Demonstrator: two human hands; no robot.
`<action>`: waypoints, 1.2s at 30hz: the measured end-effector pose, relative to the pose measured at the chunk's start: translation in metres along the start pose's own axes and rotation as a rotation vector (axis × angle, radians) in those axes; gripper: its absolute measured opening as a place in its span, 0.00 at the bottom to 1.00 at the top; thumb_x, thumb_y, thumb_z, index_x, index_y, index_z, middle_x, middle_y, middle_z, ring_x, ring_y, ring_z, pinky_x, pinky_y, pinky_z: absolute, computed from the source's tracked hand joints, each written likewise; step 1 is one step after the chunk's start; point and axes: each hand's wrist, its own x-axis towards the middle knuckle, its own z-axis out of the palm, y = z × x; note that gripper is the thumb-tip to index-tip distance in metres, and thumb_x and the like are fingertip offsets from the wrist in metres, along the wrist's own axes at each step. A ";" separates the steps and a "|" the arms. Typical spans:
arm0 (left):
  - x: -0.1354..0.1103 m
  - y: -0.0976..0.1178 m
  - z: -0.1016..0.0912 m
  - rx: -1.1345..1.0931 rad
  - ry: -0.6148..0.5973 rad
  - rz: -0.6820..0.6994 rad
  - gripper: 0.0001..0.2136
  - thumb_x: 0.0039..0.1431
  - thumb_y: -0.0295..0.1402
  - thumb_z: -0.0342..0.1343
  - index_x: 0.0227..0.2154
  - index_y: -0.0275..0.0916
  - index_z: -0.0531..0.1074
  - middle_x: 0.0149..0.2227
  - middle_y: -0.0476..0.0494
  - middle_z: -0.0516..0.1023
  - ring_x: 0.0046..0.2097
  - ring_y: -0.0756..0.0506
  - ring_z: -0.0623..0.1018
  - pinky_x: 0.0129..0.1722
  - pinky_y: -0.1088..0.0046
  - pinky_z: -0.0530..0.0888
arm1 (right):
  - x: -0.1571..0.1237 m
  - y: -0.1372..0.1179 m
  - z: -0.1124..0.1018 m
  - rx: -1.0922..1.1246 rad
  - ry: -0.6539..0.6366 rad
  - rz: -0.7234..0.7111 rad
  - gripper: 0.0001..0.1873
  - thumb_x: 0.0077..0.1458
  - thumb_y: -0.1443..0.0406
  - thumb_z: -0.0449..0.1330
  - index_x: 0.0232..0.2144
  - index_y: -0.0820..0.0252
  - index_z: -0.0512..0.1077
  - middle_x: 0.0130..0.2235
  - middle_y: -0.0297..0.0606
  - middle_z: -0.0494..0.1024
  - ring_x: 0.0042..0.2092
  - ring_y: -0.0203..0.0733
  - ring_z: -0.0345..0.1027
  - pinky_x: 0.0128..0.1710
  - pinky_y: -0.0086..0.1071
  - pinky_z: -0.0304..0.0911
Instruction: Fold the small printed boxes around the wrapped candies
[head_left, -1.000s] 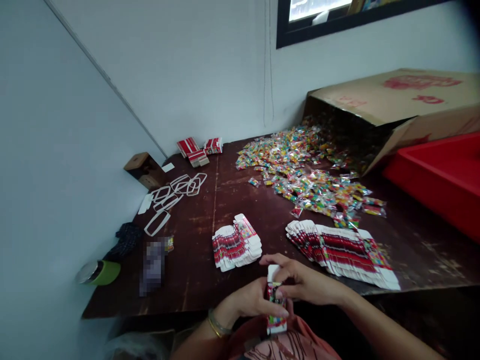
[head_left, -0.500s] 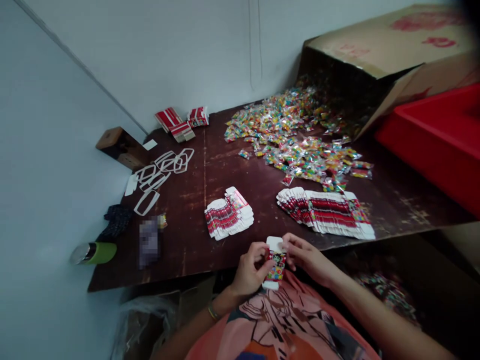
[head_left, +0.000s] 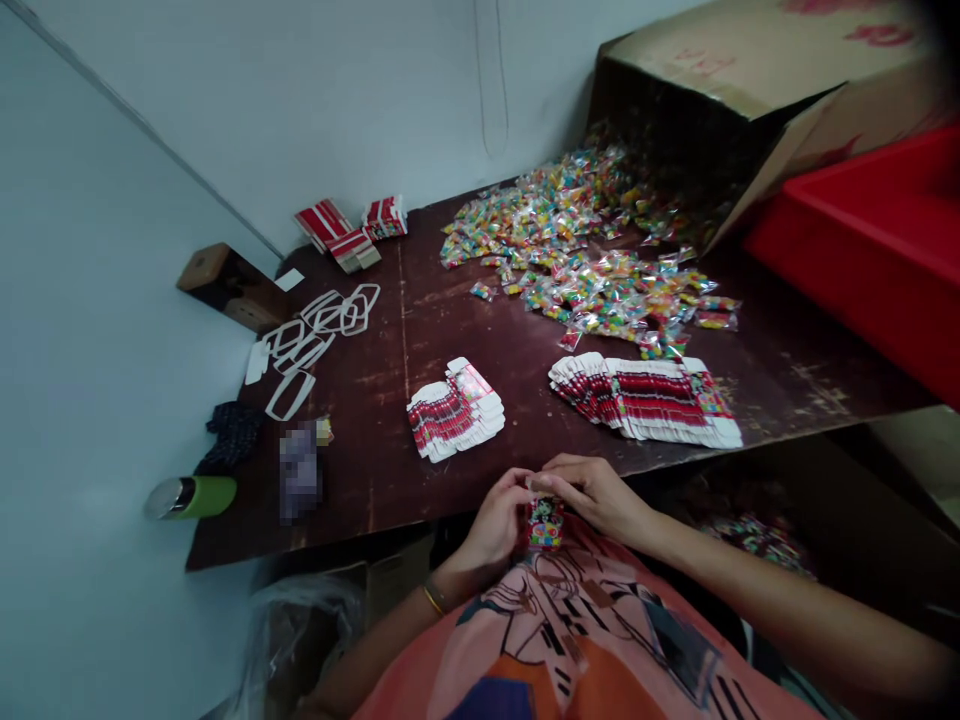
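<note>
A small printed candy box [head_left: 546,524], red with bright pictures, is held upright close to my body at the table's front edge. My left hand [head_left: 496,515] grips its left side, fingers closed round it. At its top edge, the fingers of my right hand [head_left: 596,492] press on the flap, which they mostly cover. Just beyond my hands lies a fanned stack of flat red and white boxes [head_left: 456,412]. A longer fanned row of the same boxes [head_left: 652,400] is to the right, along the table edge.
Small candy packets [head_left: 600,290] are heaped at the back right, spilling from a tipped cardboard carton [head_left: 720,70]. A red bin [head_left: 862,250] stands at the right. White rubber-like loops [head_left: 292,393], a wooden box [head_left: 232,285] and a green bottle [head_left: 206,497] are on the left.
My right hand has moved over the top of the candy box, and its white top flap, upright before, is now folded down or covered. The white bottom flap no longer shows. The view has shifted slightly.
</note>
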 end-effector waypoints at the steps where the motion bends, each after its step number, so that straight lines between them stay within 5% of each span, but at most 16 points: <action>1: 0.001 -0.001 0.000 -0.043 -0.030 -0.019 0.13 0.40 0.27 0.59 0.33 0.36 0.70 0.30 0.49 0.74 0.33 0.49 0.73 0.36 0.73 0.68 | 0.001 0.000 0.000 0.012 -0.010 0.031 0.18 0.61 0.56 0.55 0.33 0.59 0.80 0.36 0.41 0.79 0.38 0.40 0.72 0.40 0.32 0.65; 7: -0.001 -0.001 -0.001 -0.214 -0.155 -0.162 0.15 0.49 0.34 0.58 0.40 0.33 0.73 0.35 0.40 0.78 0.41 0.41 0.77 0.45 0.63 0.70 | 0.008 0.013 -0.004 0.213 -0.057 0.310 0.19 0.51 0.52 0.63 0.35 0.62 0.80 0.34 0.40 0.79 0.29 0.38 0.71 0.26 0.28 0.67; 17: 0.003 -0.012 -0.012 -0.129 -0.185 -0.149 0.23 0.52 0.38 0.62 0.49 0.34 0.71 0.44 0.37 0.78 0.48 0.39 0.76 0.50 0.60 0.70 | 0.013 0.027 -0.003 0.277 -0.025 0.385 0.21 0.49 0.51 0.64 0.31 0.65 0.79 0.28 0.38 0.77 0.23 0.33 0.65 0.22 0.28 0.65; 23: 0.001 -0.012 -0.022 0.185 -0.140 0.004 0.27 0.55 0.44 0.59 0.57 0.41 0.67 0.58 0.40 0.70 0.58 0.38 0.69 0.58 0.60 0.65 | -0.006 0.015 0.000 -0.149 0.010 -0.074 0.15 0.62 0.59 0.54 0.38 0.58 0.79 0.41 0.43 0.76 0.42 0.41 0.70 0.43 0.34 0.65; 30: -0.002 0.002 -0.017 0.538 -0.144 0.116 0.25 0.60 0.42 0.53 0.59 0.38 0.64 0.59 0.40 0.69 0.59 0.38 0.68 0.60 0.58 0.63 | 0.010 0.005 -0.016 -0.264 -0.133 -0.090 0.15 0.62 0.60 0.54 0.33 0.60 0.78 0.32 0.39 0.75 0.33 0.36 0.70 0.34 0.28 0.63; 36: 0.000 0.002 -0.017 0.612 -0.106 0.158 0.23 0.60 0.39 0.52 0.57 0.36 0.67 0.58 0.40 0.70 0.57 0.39 0.70 0.60 0.59 0.62 | 0.012 -0.001 -0.024 -0.364 -0.310 -0.165 0.15 0.64 0.64 0.50 0.39 0.59 0.77 0.36 0.41 0.75 0.37 0.37 0.70 0.38 0.29 0.64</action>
